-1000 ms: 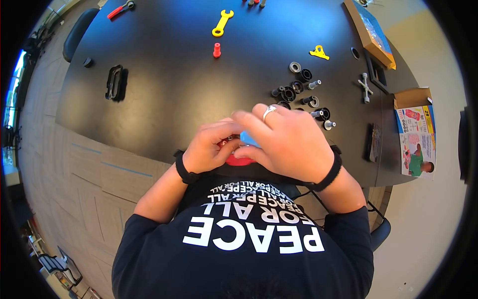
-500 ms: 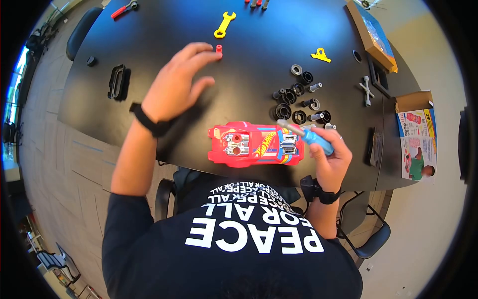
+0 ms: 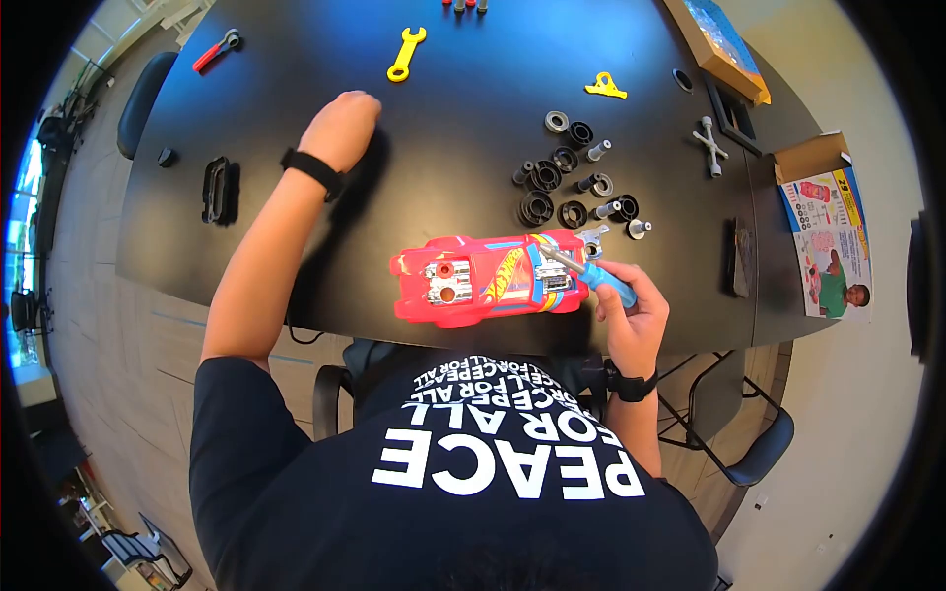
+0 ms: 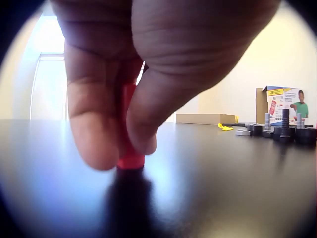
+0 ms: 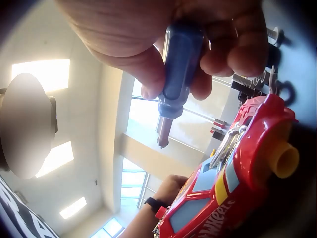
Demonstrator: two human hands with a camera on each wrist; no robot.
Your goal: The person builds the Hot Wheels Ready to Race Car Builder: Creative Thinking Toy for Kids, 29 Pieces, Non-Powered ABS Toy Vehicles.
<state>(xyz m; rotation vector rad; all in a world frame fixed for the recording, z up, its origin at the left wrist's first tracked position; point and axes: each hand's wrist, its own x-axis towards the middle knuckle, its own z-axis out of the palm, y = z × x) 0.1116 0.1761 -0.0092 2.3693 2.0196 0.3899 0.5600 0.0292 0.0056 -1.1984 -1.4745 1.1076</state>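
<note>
My left hand (image 3: 343, 133) reaches out over the far left of the table. In the left wrist view its thumb and fingers pinch a small red plastic peg (image 4: 131, 161), which stands upright with its base at the tabletop; the head view hides it behind the hand. My right hand (image 3: 639, 320) grips a toy screwdriver by its blue handle (image 3: 609, 286), the grey tip pointing left over the car's hood. Below that tip sits a red Hot Wheels toy car (image 3: 473, 286) with silver engine parts, right side up near the table's front edge.
Right of centre are several black wheels (image 3: 536, 208), grey rings and bolts. A yellow wrench (image 3: 406, 54), a yellow clip piece (image 3: 606, 86), a red-handled ratchet (image 3: 217, 49) and a black frame part (image 3: 216, 190) lie farther out. A grey cross wrench (image 3: 709, 148) and a printed box (image 3: 826, 236) are at right.
Both hands were together over the car; then they parted, the right lifting the screwdriver away. My left hand went forward to the red peg and now pinches it. The head view has shifted slightly.
</note>
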